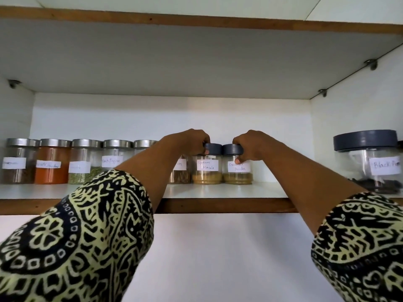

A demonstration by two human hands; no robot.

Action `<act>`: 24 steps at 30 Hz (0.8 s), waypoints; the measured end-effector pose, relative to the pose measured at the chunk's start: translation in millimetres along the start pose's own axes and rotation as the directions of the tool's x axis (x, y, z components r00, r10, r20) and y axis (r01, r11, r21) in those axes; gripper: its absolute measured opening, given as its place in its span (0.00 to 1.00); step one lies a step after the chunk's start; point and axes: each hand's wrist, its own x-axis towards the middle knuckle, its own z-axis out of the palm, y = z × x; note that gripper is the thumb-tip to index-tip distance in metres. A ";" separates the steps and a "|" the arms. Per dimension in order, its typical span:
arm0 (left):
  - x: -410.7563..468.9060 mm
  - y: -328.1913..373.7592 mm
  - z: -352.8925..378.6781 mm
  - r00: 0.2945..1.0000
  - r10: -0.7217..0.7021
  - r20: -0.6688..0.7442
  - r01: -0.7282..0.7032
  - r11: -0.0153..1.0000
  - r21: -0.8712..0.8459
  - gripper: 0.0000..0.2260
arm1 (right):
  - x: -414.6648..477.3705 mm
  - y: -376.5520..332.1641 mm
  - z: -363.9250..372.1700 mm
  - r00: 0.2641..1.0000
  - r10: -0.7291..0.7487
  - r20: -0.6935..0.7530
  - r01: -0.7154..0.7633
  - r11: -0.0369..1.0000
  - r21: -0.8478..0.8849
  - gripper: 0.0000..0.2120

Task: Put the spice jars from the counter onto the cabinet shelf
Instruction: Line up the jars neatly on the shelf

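Jars in play: Garam Masala jar (207, 171) and Coriander Powder jar (236, 174), both w/ dark grey lids. They stand upright on the cabinet shelf (268, 190), side by side and touching, approx. mid-shelf.

Left hand (192, 143) grips the Garam Masala jar by its lid. Its fingers curl over the lid's top-left edge, w/ the thumb tip at the lid's lower front rim. Right hand (250, 147) grips the Coriander Powder jar's lid from the right side. Its fingers wrap over the top, and the thumb presses the glass just below the lid, above the label.

To the left stands a row of steel-lidded jars (52, 162), incl. one of orange powder and one marked Black Pepper. At far right is a big jar (370, 166) w/ a wide dark lid.
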 end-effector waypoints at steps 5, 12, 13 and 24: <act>0.7 -1.4 2.9 1.000 0.003 -0.010 -0.003 1.000 -0.004 0.11 | -0.4 0.1 3.2 1.000 -0.006 -0.019 0.006 1.000 -0.009 0.21; 0.3 -2.5 4.6 1.000 0.009 -0.029 -0.009 1.000 -0.011 0.11 | 0.4 2.1 4.9 0.999 -0.009 -0.031 0.009 1.000 0.004 0.21; -0.2 -3.6 5.7 0.999 0.012 -0.029 -0.012 1.000 -0.010 0.11 | 0.7 2.1 5.3 1.000 -0.007 -0.027 0.007 1.000 0.005 0.21; -30.7 42.1 -4.6 0.991 0.058 -0.123 -0.023 0.961 0.274 0.26 | -43.3 5.0 -18.3 0.998 0.037 -0.054 -0.029 0.989 0.144 0.40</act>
